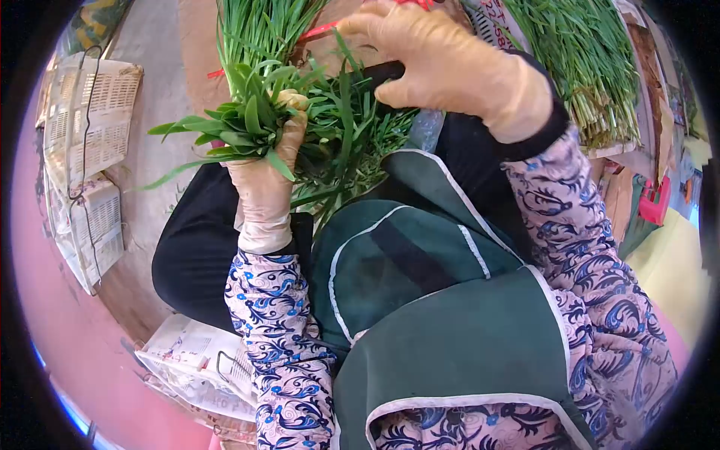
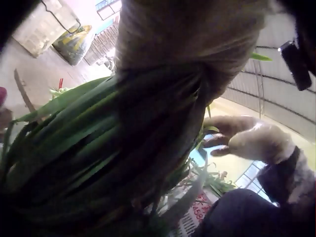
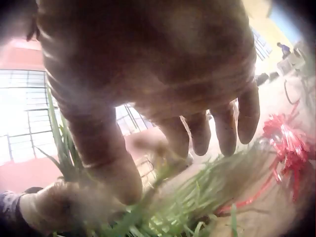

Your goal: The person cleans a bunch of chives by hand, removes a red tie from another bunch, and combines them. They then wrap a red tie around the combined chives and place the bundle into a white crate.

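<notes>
In the head view, the gloved left hand (image 1: pixel 266 180) grips a bunch of long green leaves (image 1: pixel 255 116) near its leafy end. Dark green leaves (image 2: pixel 98 143) fill much of the left wrist view, below that hand. The gloved right hand (image 1: pixel 457 71) is raised to the right of the bunch, fingers spread and slightly bent, holding nothing. In the right wrist view its fingers (image 3: pixel 200 133) hang apart above blurred green stalks (image 3: pixel 192 197). Loose leaves (image 1: pixel 360 127) lie between the hands, over the lap.
Another pile of green stalks (image 1: pixel 577 67) lies at the upper right. Red plastic strips (image 3: pixel 289 148) are beyond the stalks. White plastic crates (image 1: pixel 94 120) stand at the left, another crate (image 1: pixel 202 360) at lower left. A green apron (image 1: pixel 457 345) covers the lap.
</notes>
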Available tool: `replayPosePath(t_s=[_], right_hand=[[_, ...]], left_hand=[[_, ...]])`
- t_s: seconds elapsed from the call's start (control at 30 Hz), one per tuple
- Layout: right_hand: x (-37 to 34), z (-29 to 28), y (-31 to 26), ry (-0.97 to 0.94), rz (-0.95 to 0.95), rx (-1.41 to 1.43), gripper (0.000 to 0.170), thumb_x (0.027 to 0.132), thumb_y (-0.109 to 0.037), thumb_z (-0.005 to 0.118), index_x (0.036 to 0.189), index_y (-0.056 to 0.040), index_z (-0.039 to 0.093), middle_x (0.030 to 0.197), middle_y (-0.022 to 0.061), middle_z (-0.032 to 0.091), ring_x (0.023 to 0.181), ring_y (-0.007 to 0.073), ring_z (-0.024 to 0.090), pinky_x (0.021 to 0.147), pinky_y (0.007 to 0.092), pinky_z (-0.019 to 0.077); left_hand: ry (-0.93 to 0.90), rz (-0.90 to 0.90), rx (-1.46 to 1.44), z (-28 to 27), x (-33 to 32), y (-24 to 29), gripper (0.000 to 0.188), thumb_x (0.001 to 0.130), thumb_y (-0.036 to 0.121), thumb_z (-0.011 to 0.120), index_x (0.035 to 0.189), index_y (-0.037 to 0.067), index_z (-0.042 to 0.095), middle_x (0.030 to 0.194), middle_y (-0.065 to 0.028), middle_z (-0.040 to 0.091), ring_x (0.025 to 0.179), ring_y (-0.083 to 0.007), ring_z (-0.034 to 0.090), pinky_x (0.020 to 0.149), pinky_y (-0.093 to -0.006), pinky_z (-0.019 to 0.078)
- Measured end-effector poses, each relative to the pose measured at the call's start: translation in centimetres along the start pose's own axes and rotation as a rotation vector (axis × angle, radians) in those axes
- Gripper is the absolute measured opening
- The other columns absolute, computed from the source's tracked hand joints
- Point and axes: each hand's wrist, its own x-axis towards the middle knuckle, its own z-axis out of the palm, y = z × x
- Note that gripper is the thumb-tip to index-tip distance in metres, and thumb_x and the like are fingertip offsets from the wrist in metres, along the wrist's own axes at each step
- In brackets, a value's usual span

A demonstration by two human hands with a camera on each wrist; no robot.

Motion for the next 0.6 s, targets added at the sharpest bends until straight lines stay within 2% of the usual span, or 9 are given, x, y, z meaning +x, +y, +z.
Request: replayPosePath(t_s=[0.07, 0.13, 0.2, 0.27, 0.33, 0.37, 0.47, 0.53, 0.6], right_hand=[[-0.4, -2.1, -1.6, 0.144, -0.079, 0.167, 0.048, 0.081, -0.014, 0.066, 0.125, -0.0023, 0.052, 0.119, 0.0221, 0.055, 0.108, 0.0351, 0.056, 0.088, 0.041, 0.0451], [0.7, -0.5, -1.6, 0.243, -0.208, 0.235, 0.06, 0.068, -0.021, 0.074, 0.121, -0.0001, 0.055, 0.111, 0.022, 0.059, 0.104, 0.0364, 0.059, 0.086, 0.0419, 0.0486], [1.9, 1.9, -2.0, 0.321, -0.353, 0.368, 0.071, 0.058, -0.022, 0.08, 0.12, 0.0028, 0.054, 0.104, 0.0226, 0.062, 0.099, 0.0386, 0.061, 0.085, 0.0422, 0.05], [2.3, 4.0, -2.7, 0.235, -0.349, 0.528, 0.077, 0.053, -0.019, 0.081, 0.122, 0.0017, 0.051, 0.103, 0.0222, 0.062, 0.099, 0.0399, 0.06, 0.085, 0.0418, 0.0499], [3.4, 7.0, -3.3, 0.249, -0.416, 0.545, 0.086, 0.051, -0.02, 0.082, 0.126, 0.0001, 0.047, 0.105, 0.0215, 0.061, 0.103, 0.0389, 0.059, 0.086, 0.0416, 0.0497], [3.3, 8.7, -3.4, 0.231, -0.314, 0.514, 0.092, 0.051, -0.019, 0.081, 0.133, -0.0016, 0.041, 0.114, 0.0209, 0.06, 0.109, 0.0388, 0.057, 0.092, 0.0423, 0.0473], [3.1, 11.2, -2.9, 0.359, -0.295, 0.556, 0.106, 0.049, -0.02, 0.084, 0.14, -0.0029, 0.033, 0.124, 0.0207, 0.056, 0.116, 0.0387, 0.054, 0.098, 0.0431, 0.0436], [2.7, 12.4, -2.3, 0.284, -0.247, 0.602, 0.131, 0.039, -0.024, 0.093, 0.147, -0.0038, 0.022, 0.134, 0.0208, 0.05, 0.125, 0.0363, 0.049, 0.104, 0.0424, 0.0394], [2.6, 13.3, -2.1, 0.293, -0.2, 0.604, 0.132, 0.039, -0.025, 0.093, 0.147, -0.0027, 0.022, 0.133, 0.0201, 0.05, 0.125, 0.0364, 0.048, 0.104, 0.0425, 0.039]], left_hand=[[-0.007, -0.021, -0.004, 0.2, 0.0, 0.0, 0.039, 0.081, -0.014, 0.065, 0.116, -0.001, 0.057, 0.111, -0.0097, 0.064, 0.098, -0.0188, 0.063, 0.089, -0.0333, 0.0532], [-0.041, -0.023, 0.056, 0.2, -0.2, -0.3, 0.041, 0.082, -0.014, 0.064, 0.119, -0.001, 0.055, 0.114, -0.0102, 0.062, 0.101, -0.0198, 0.062, 0.092, -0.035, 0.0517], [-0.009, -0.258, -0.478, -0.1, 0.1, -1.0, 0.043, 0.082, -0.012, 0.065, 0.121, -0.001, 0.053, 0.117, -0.0101, 0.06, 0.105, -0.0207, 0.059, 0.095, -0.0364, 0.0496], [0.004, -0.285, -0.549, -0.3, 0.0, -2.1, 0.044, 0.082, -0.01, 0.066, 0.123, -0.001, 0.051, 0.12, -0.0098, 0.058, 0.108, -0.0207, 0.057, 0.097, -0.0366, 0.0478], [-0.003, -0.109, -0.153, -0.3, -0.3, -2.6, 0.046, 0.082, -0.007, 0.067, 0.124, -0.001, 0.05, 0.122, -0.0093, 0.057, 0.11, -0.0201, 0.055, 0.098, -0.0355, 0.046], [0.023, -0.003, 0.056, -0.1, -0.4, -1.9, 0.042, 0.082, -0.005, 0.069, 0.121, 0.001, 0.054, 0.118, -0.0068, 0.06, 0.106, -0.0169, 0.058, 0.091, -0.0313, 0.0479], [0.076, -0.038, 0.012, 0.2, 0.0, -1.5, 0.037, 0.083, -0.004, 0.069, 0.118, 0.002, 0.057, 0.114, -0.0053, 0.063, 0.101, -0.015, 0.06, 0.088, -0.0297, 0.0487], [0.097, 0.002, 0.007, 0.3, 0.2, -1.4, 0.037, 0.083, -0.002, 0.071, 0.117, 0.002, 0.058, 0.112, -0.0046, 0.064, 0.099, -0.015, 0.061, 0.087, -0.0306, 0.0498], [0.103, -0.107, -0.36, 0.1, 0.4, -1.9, 0.037, 0.084, -0.001, 0.07, 0.118, 0.003, 0.056, 0.113, -0.0044, 0.063, 0.101, -0.0153, 0.06, 0.089, -0.0311, 0.0491]])
